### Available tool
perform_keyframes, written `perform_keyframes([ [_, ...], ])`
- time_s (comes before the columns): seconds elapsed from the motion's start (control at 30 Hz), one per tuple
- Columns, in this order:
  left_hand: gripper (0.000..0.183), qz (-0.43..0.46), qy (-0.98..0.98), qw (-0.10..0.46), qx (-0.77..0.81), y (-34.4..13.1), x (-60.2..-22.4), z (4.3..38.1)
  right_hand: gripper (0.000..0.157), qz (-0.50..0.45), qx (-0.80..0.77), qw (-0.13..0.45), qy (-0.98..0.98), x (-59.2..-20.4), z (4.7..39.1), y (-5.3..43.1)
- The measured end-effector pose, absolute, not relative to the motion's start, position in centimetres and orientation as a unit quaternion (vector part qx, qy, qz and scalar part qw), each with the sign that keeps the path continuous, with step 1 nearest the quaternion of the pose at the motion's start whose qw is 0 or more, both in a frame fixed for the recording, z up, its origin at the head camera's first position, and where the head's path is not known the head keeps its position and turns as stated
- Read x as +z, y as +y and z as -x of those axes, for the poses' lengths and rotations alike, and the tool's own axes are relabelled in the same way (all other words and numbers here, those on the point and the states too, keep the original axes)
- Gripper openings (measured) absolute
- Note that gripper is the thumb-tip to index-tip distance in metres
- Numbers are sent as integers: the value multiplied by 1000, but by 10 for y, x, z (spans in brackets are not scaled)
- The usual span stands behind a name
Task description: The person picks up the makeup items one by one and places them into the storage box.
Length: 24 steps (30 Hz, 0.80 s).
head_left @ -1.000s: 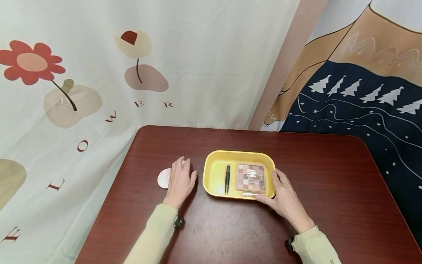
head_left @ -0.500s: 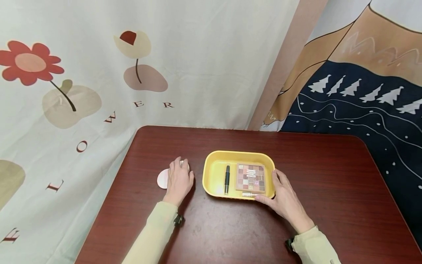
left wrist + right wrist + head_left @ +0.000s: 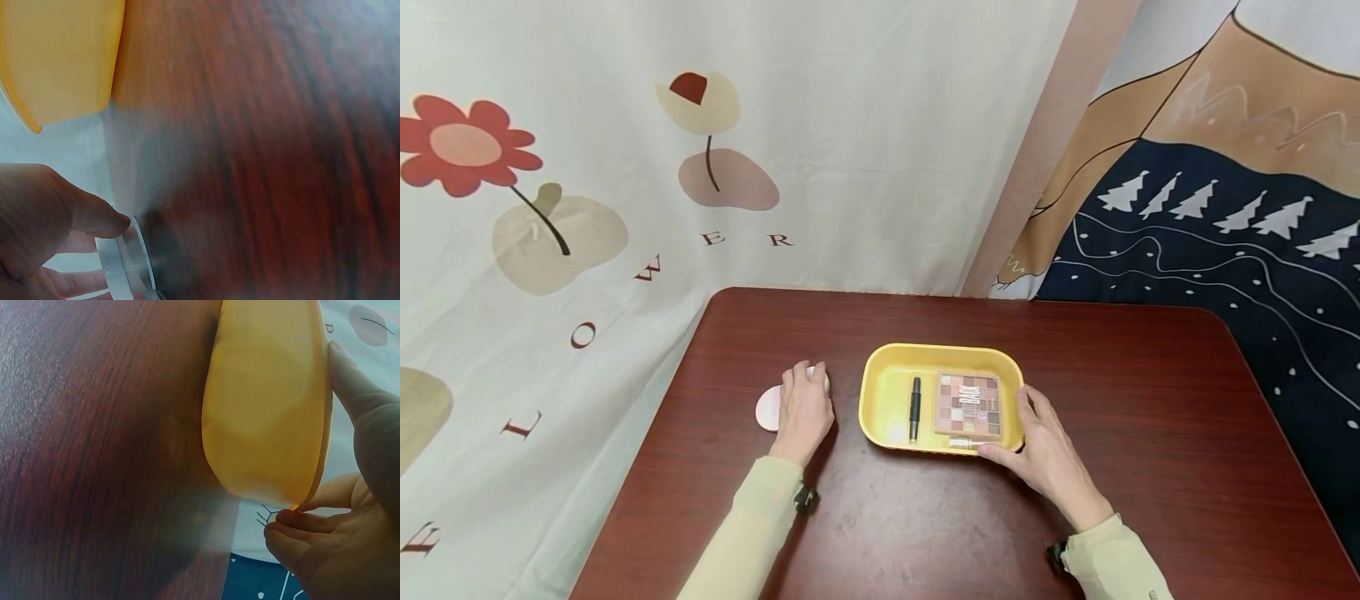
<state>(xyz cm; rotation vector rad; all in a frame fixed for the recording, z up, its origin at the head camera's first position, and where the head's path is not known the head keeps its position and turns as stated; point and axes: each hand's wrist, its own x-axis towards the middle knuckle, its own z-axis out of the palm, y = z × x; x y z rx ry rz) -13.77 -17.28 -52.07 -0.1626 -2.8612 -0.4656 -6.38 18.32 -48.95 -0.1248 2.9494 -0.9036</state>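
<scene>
My left hand [image 3: 805, 413] is left of the yellow tray, fingers bent over a small round whitish case [image 3: 114, 265]. In the left wrist view the thumb presses its rim, with fingers on the far side; most of it is hidden. A pale pink-white disc [image 3: 767, 408] lies beside the hand; whether it joins the case I cannot tell. My right hand [image 3: 1054, 457] holds the yellow tray [image 3: 886, 408] at its near right corner, thumb on the front rim, fingers at the right end. Inside lie a dark pen-like stick [image 3: 914, 408], an eyeshadow palette [image 3: 967, 406] and a small lipstick-like tube [image 3: 961, 442].
Everything stands on a dark red-brown wooden table [image 3: 880, 525] with rounded far corners. Behind it hangs a white curtain [image 3: 865, 150] printed with flowers and letters. A navy and tan printed cloth [image 3: 1150, 275] hangs at the right.
My left hand has drawn slightly left and its fingers have closed more round the whitish case. The right hand and the tray keep their places; the head view has shifted slightly.
</scene>
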Motion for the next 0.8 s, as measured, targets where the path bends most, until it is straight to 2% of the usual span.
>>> perform_keyframes([
  [0.8, 50, 64, -970, 154, -180, -173, -515, 135, 116, 49, -293, 20, 955, -490, 63, 183],
])
